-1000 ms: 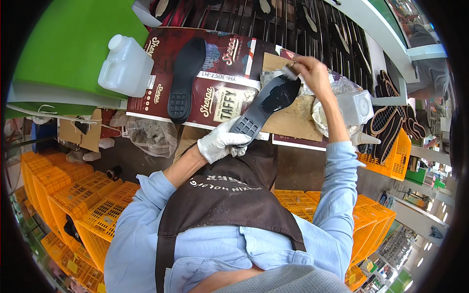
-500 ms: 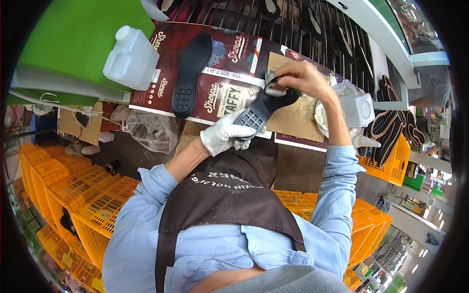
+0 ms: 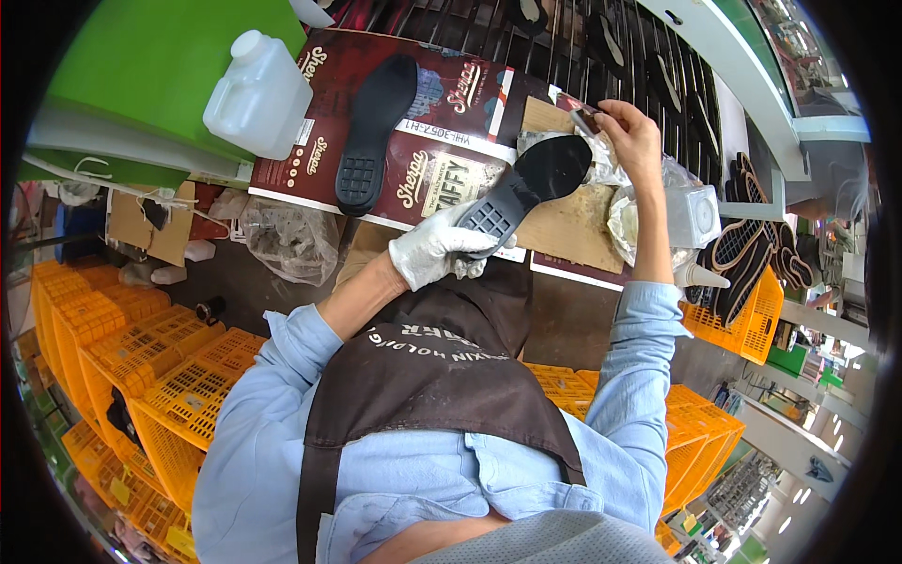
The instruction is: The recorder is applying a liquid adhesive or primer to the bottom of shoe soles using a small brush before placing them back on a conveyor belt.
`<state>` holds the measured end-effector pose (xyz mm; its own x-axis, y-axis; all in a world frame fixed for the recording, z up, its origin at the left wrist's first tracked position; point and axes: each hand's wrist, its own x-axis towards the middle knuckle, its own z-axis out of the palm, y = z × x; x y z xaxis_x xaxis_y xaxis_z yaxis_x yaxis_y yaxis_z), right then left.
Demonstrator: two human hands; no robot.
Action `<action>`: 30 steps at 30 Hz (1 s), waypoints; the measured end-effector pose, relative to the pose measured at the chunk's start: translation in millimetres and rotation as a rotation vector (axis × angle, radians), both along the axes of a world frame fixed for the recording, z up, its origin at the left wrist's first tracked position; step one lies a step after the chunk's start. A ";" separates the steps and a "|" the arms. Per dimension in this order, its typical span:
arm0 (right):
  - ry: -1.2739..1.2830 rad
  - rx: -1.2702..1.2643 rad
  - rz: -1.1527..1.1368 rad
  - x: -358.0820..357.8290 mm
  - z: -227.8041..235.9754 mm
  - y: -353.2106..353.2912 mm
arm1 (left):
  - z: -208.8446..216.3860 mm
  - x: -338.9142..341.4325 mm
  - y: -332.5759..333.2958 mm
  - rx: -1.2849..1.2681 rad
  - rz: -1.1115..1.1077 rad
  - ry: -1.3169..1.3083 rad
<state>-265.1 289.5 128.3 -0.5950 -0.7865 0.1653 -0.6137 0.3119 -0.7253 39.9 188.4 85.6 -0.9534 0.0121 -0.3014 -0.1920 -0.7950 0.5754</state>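
Nearest to us are our dark brown apron and two light blue shirt sleeves, with stacked orange plastic crates on the floor at our left and more of them at our right.

Our two hands work over the counter. The left hand, in one white work glove, is closed around the heel end of one black rubber shoe sole, tread side toward us, held tilted above the counter's near edge. The right hand is bare; its fingers pinch one small brush-like tool just beside the toe end of that sole. We cannot tell whether the tool touches the sole.

Under the held sole lies one brown cardboard sheet. Beside it, to the right, we count one crumpled clear plastic bag and one small whitish square container.

To the left, a second black shoe sole lies tread up on flattened dark red printed cartons. One translucent white plastic jug stands at their left edge, touching one green board. Another clear plastic bag hangs below the cartons.

Farthest away, a dark metal rack carries several more soles, too small to count, and one orange basket at the right holds a bundle of dark soles.
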 end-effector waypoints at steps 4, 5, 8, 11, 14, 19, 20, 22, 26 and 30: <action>-0.091 0.243 0.248 15.2 5.7 -0.3 | -1.8 2.1 2.6 0.008 0.008 0.011; -0.093 0.245 0.244 14.2 2.6 1.6 | -0.7 1.8 2.6 0.010 0.004 0.010; 0.008 0.087 -0.051 18.7 1.2 0.0 | 6.8 1.2 3.7 0.053 0.038 0.016; -0.295 0.175 0.375 61.9 23.6 -12.4 | 1.4 2.4 4.4 0.026 0.063 0.024; -0.004 0.213 0.363 73.4 15.2 -20.3 | 4.3 1.2 2.2 0.055 0.049 0.043; -0.283 0.041 0.274 57.3 9.5 -19.4 | -0.7 1.9 2.8 0.116 0.088 0.045; -0.265 0.172 0.339 65.5 17.1 -20.7 | -1.1 2.7 2.5 0.119 0.088 0.043; 0.052 0.371 0.374 78.7 22.6 -28.6 | 0.7 3.9 0.3 0.044 0.073 0.051; 0.030 0.045 0.089 68.9 4.4 -33.9 | -2.9 0.7 7.4 0.021 0.096 0.053; -0.134 0.163 0.259 62.1 4.9 -33.6 | -2.2 0.3 5.1 0.028 0.101 0.042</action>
<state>-202.9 255.8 133.2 -0.3796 -0.9242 -0.0413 -0.5907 0.2765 -0.7580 40.1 193.5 83.5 -0.9621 -0.0765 -0.2616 -0.0864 -0.8247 0.5589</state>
